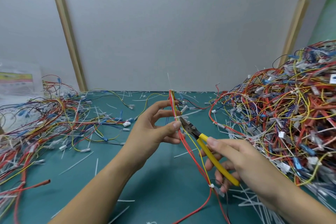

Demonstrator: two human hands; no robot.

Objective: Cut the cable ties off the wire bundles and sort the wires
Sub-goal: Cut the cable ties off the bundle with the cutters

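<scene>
Two bare arms of one person fill the lower part of the frame. The left forearm [101, 183] enters from the bottom edge, left of centre. It is uncovered along all its visible length, smooth, shadowed on its underside, and narrows toward the wrist. The left grip [154, 129], a bare hand, has slim fingers [161, 105], light creases in the palm, and a short, rounded left thumbnail [176, 124]. The right forearm [294, 202] comes in from the lower right corner, likewise uncovered up to the frame edge. The right grip [241, 160], also a bare hand, has a smooth back with faint knuckle ridges and a short, trimmed right thumbnail [212, 141].
</scene>
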